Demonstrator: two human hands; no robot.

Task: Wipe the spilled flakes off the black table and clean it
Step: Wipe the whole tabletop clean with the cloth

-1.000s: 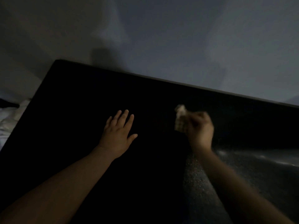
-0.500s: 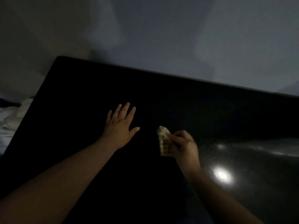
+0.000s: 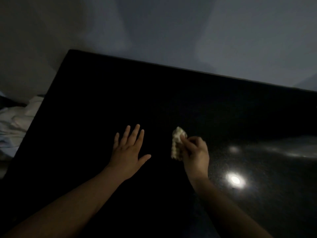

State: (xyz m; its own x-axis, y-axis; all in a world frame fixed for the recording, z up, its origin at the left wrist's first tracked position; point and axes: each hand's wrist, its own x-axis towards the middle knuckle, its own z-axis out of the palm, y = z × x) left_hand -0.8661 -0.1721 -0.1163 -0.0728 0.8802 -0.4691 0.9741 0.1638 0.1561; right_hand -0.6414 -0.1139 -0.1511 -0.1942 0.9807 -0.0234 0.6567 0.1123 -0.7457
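Fingers of right hand (image 3: 195, 152) clamped on cloth (image 3: 176, 145), long axis pointing away, left hand (image 3: 127, 152) flat, fingers apart

Left hand (image 3: 127, 156) flat on the surface (image 3: 85, 117); right hand (image 3: 195, 155) beside it, cloth (image 3: 176, 145) between them

The table (image 3: 103, 100) was black, finely speckled pale on the right around a round white glare (image 3: 235, 180). The cloth (image 3: 176, 145) was cream with a faint checked pattern. The far wall (image 3: 171, 31) looked grey-blue; the crumpled fabric (image 3: 15, 121) at left was white.
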